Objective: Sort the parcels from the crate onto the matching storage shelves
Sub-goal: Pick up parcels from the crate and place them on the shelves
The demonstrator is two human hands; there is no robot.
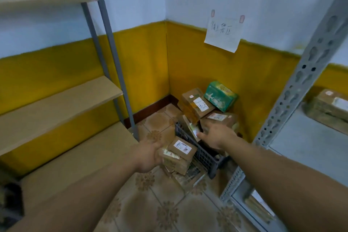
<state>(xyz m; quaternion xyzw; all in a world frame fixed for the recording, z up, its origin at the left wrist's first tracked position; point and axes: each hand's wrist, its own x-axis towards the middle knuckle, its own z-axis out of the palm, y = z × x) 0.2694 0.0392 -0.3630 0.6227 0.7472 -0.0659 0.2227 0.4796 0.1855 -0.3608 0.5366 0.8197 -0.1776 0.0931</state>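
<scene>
Left grip (pixel 148 154): my fingers curl round a small labelled carton (pixel 179 153), held just beside the crate.
Right grip (pixel 216 136): released, fingers stretched out over the black crate (pixel 204 157) (contact unclear).
Corner pile: brown parcels (pixel 197 103), green box (pixel 220 96) on top.

parcels (pixel 197 103): brown, heaped | crate (pixel 204 157): dark, floor corner
</scene>
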